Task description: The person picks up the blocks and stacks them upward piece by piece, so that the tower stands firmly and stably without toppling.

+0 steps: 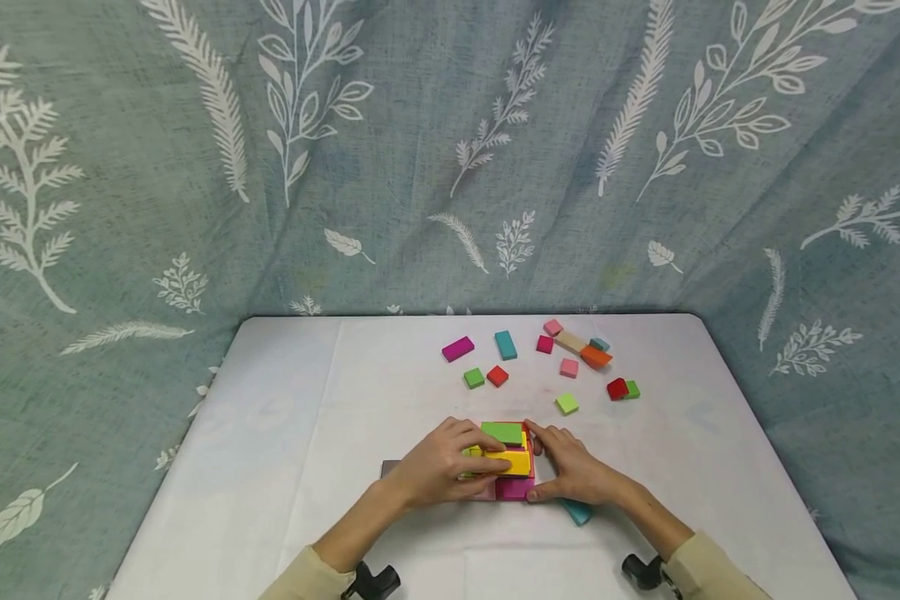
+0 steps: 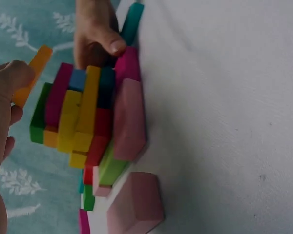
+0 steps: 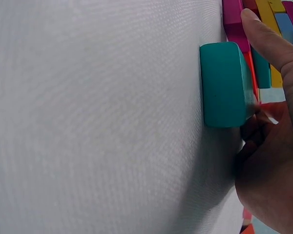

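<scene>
A stack of colored wooden blocks [image 2: 90, 105] stands between the two hands, with a green block [image 1: 501, 433] on its top and magenta [image 1: 514, 490] and pink [image 2: 129, 119] blocks along its near base. My left hand [image 1: 450, 462] pinches a yellow-orange block [image 2: 38, 68] between thumb and fingers, just above the stack. On the stack's right side rests my right hand [image 1: 579, 468], its thumb against the magenta block and its forefinger reaching to the far corner. A teal block [image 3: 222, 85] lies on the table beside the right hand.
Loose blocks lie scattered on the white table [image 1: 285, 517] beyond the stack, among them a magenta one [image 1: 457, 348], a teal one [image 1: 506, 345], an orange one [image 1: 596, 357] and a light green one [image 1: 567, 404]. A separate pink block [image 2: 136, 202] sits left of the stack.
</scene>
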The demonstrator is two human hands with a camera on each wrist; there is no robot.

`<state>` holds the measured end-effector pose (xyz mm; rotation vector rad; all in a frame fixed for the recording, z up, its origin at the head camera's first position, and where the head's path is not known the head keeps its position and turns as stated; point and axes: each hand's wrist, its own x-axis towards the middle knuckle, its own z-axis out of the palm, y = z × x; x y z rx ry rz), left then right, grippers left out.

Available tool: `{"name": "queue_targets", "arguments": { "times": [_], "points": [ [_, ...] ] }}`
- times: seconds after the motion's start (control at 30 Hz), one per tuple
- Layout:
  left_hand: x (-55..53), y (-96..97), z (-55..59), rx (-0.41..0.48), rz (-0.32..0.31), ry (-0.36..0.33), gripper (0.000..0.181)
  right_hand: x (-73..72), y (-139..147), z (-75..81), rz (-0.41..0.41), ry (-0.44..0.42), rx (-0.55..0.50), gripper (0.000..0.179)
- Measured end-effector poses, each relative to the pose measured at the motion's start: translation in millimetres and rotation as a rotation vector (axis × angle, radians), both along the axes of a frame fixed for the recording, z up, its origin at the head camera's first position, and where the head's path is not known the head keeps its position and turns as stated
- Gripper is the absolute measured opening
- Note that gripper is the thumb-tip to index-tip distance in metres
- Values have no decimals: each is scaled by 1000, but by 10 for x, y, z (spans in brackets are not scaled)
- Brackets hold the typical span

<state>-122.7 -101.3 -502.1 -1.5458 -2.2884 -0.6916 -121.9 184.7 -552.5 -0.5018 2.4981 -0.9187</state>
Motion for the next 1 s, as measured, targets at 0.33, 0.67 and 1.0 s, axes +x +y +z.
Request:
{"name": "queue_targets", "arguments": {
  "times": [0.33, 0.67, 1.0],
  "points": [
    [13, 84, -115, -42, 144, 44, 34, 1, 5, -11, 4, 13, -2, 114],
    [14, 153, -140, 11, 287, -194, 67, 10, 20, -25, 1, 7, -19, 114],
    [24, 214, -199, 43, 389, -342, 73, 19, 17, -14, 8, 20, -16, 113]
  ]
}}
